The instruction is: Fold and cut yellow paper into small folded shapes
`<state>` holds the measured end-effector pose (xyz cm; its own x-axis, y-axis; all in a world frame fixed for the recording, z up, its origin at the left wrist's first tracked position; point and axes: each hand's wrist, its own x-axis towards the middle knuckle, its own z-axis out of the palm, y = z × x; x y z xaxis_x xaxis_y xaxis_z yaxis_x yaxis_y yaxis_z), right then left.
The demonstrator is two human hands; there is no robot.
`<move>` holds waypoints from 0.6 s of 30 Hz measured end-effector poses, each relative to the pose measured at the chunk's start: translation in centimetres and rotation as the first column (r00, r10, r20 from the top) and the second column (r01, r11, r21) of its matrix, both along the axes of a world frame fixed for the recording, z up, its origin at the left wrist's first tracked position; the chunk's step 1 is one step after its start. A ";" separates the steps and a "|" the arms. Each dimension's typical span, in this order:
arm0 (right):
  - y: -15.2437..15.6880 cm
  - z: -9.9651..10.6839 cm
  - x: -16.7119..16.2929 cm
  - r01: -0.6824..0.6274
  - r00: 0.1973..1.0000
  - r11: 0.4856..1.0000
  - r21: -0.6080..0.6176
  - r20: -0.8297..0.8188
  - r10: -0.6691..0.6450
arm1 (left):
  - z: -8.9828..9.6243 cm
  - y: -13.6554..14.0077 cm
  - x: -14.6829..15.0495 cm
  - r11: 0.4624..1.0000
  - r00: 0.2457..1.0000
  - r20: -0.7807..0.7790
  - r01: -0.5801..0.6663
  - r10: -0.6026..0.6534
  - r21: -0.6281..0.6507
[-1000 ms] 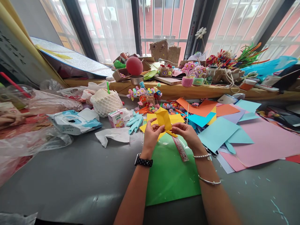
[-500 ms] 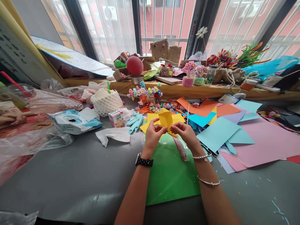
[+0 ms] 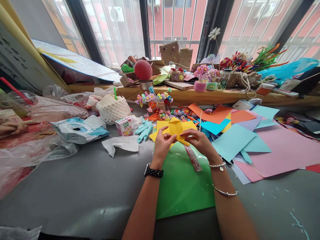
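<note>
A small folded piece of yellow paper (image 3: pixel 175 128) stands raised between my hands, its creased face toward me. My left hand (image 3: pixel 163 144) pinches its lower left edge between thumb and fingers. At the lower right edge, my right hand (image 3: pixel 197 139) holds the same paper with fingers bent over it; the thumb is partly hidden. More yellow sheets (image 3: pixel 189 125) lie just behind the hands. Beneath them is a green sheet (image 3: pixel 183 186) with a shiny surface, and a narrow patterned strip (image 3: pixel 193 158) that looks like a ruler rests on it.
Blue sheets (image 3: pixel 233 141), pink paper (image 3: pixel 287 150) and orange paper (image 3: pixel 212 114) spread to the right. Left stand a wipes pack (image 3: pixel 80 130), a small carton (image 3: pixel 124 126) and a netted white fruit (image 3: pixel 113 109). Handmade flowers (image 3: pixel 155 98) sit behind. Another person's hands (image 3: pixel 12 126) show far left.
The folded yellow paper has tipped slightly and sits a little lower. My right hand has shifted a little to the right, its fingers straighter across the paper's edge. My left hand stays nearly still.
</note>
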<state>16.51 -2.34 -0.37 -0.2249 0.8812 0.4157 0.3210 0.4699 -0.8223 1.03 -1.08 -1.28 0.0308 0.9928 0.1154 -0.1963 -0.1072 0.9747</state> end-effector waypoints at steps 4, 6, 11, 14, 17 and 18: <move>0.1 -0.3 -0.3 0.027 0.999 1.000 0.013 -0.017 -0.027 | 0.0 0.0 0.0 1.000 0.999 0.042 -0.001 0.002 -0.020; 0.1 -0.2 -0.3 0.044 0.999 0.999 0.028 -0.023 -0.043 | 0.0 0.0 0.0 0.998 0.995 0.094 0.041 -0.036 -0.052; -0.1 0.1 -0.5 0.061 0.998 0.998 0.025 -0.018 -0.061 | 0.1 -0.1 -0.1 0.992 0.989 0.136 0.078 -0.064 -0.096; 0.0 0.0 -0.7 0.045 0.998 0.999 -0.008 -0.046 -0.046 | 0.3 -0.3 -0.1 0.994 0.992 0.115 0.062 -0.051 -0.093; 0.0 0.0 -0.9 0.082 0.994 0.997 -0.014 -0.066 -0.083 | 0.6 -0.4 0.0 0.993 0.994 0.096 0.062 -0.052 -0.099; 0.0 0.0 -0.9 0.103 0.992 0.995 -0.014 -0.067 -0.103 | 0.7 -0.5 0.0 0.993 0.994 0.092 0.065 -0.056 -0.103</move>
<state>15.60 -2.31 -0.41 -0.1042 0.9028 0.4173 0.3108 0.4282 -0.8486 0.99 -1.57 -0.58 0.0854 0.9962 0.0147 -0.2859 0.0104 0.9582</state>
